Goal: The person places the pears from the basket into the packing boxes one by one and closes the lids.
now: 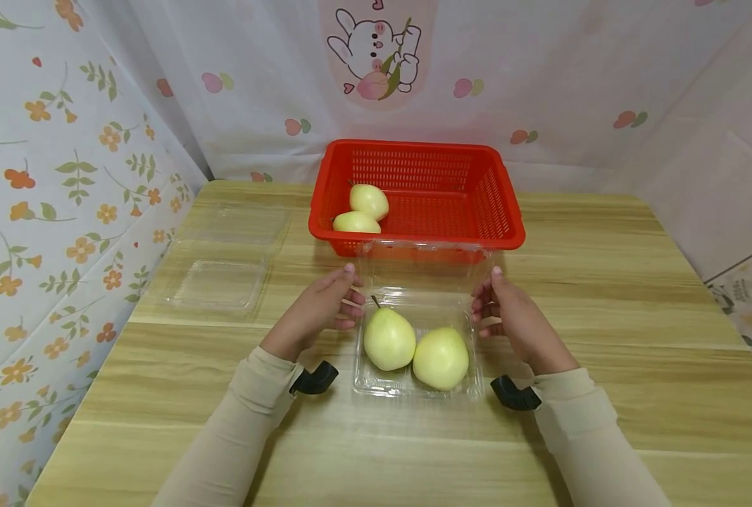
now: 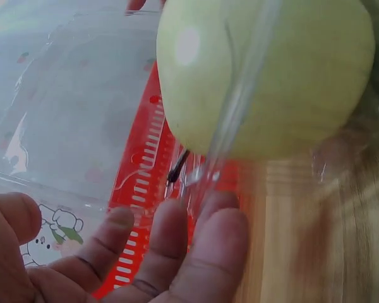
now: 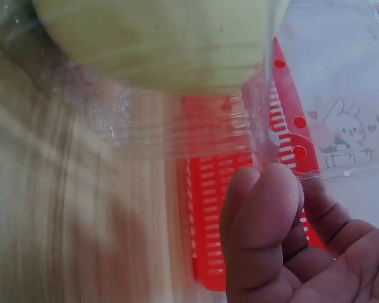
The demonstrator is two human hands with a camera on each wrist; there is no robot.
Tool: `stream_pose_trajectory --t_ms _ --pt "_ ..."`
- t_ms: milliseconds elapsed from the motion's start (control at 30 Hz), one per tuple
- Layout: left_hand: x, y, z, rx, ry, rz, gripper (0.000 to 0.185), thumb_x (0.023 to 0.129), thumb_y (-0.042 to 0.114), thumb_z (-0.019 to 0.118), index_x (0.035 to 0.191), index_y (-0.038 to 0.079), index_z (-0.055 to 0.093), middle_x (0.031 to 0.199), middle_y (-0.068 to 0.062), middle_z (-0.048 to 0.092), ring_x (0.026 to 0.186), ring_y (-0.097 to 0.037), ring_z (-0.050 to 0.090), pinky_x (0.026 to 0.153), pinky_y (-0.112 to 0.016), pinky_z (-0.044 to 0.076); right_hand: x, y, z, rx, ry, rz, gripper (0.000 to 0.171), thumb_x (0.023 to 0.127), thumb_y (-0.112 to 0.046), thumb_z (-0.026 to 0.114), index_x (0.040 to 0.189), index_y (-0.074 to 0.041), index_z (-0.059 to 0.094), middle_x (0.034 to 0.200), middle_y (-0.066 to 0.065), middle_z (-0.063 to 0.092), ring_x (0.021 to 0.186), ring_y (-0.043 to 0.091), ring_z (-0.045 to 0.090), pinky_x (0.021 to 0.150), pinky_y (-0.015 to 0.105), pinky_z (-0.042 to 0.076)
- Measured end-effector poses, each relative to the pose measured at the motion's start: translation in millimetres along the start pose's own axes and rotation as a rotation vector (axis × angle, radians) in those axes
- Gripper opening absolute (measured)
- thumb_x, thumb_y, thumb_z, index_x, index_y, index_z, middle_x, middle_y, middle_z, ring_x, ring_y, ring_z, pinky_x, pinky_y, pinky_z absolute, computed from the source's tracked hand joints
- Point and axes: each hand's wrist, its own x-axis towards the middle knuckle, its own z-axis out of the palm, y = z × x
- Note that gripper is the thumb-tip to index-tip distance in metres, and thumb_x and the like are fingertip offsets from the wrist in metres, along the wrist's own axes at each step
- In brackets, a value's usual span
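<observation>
Clamshell box: we have a clear plastic clamshell box [image 1: 417,352] on the tabletop [image 1: 604,366], straight ahead of us, between our two hands.
Lid: its hinged lid [image 1: 423,266] stands open on the far side, leaning toward the red basket [image 1: 509,211]; the hinge runs left to right, so the lid would swing toward us.
Pears in box: two pale pears [image 1: 389,339] [image 1: 441,358] lie side by side in the tray, touching, the left one with its stem pointing away.
Left hand: our left hand [image 1: 322,310] sits at the box's left far corner, fingers [image 2: 170,240] loosely extended against the clear plastic edge; we cannot tell whether it pinches.
Right hand: our right hand [image 1: 509,317] mirrors it at the right far corner, fingertips [image 3: 265,208] touching the lid's edge, not clearly clamped.
Nearness: both hands are equally near, one at each end of the hinge line.
Basket: just beyond the lid, holding two more pears [image 1: 369,201] [image 1: 356,223] in its left part.
Spare box: another clear clamshell [image 1: 224,260] lies open, well off to the left.
</observation>
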Motion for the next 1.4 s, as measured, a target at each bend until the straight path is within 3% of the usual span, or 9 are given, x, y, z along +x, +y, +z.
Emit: stream_pose_trajectory --t_ms 400,733,1067,1233,1400 --pt "4.4 9.6 -0.4 -0.054 -0.016 -0.031 0.055 0.107 0.048 0.025 0.126 0.001 0.044 0.113 -0.017 0.051 0.097 -0.029 0.056 0.077 -0.042 0.057 6 -9 1 0.028 -0.006 -0.006 0.067 0.105 -0.056 0.015 0.116 0.003 0.044 0.104 0.014 0.048 0.091 0.026 0.055 0.071 0.036 0.054" --pt "6.9 14.4 -1.8 -0.048 -0.014 -0.038 0.054 0.105 0.051 0.029 0.126 0.003 0.043 0.117 -0.016 0.049 0.101 -0.03 0.055 0.078 -0.043 0.057 10 -13 1 0.056 0.0 0.014 0.059 0.106 -0.052 0.021 0.114 0.002 0.045 0.104 0.013 0.047 0.091 0.025 0.054 0.074 0.034 0.054" --pt "9.6 13.1 -6.5 -0.085 -0.076 0.002 0.044 0.099 0.036 0.037 0.125 0.002 0.043 0.125 -0.018 0.044 0.11 -0.032 0.051 0.08 -0.044 0.056 13 -14 -2 0.145 -0.039 0.026 0.038 0.106 -0.034 0.031 0.112 -0.001 0.047 0.105 0.011 0.049 0.092 0.023 0.057 0.075 0.034 0.056" --pt "8.5 9.3 -10.8 -0.086 -0.107 0.01 0.041 0.097 0.028 0.041 0.128 0.001 0.043 0.132 -0.018 0.042 0.113 -0.033 0.051 0.082 -0.042 0.056 14 -10 -5 0.134 -0.086 0.016 0.027 0.101 -0.022 0.031 0.115 -0.002 0.043 0.111 0.014 0.048 0.096 0.025 0.058 0.079 0.036 0.056" --pt "7.1 5.4 -13.4 -0.066 -0.123 0.038 0.038 0.096 0.014 0.044 0.13 -0.004 0.046 0.131 -0.016 0.046 0.109 -0.031 0.052 0.083 -0.041 0.056 10 -6 -8 0.07 -0.099 -0.004 0.029 0.102 -0.015 0.037 0.124 0.004 0.043 0.115 0.014 0.05 0.096 0.021 0.058 0.08 0.036 0.056"
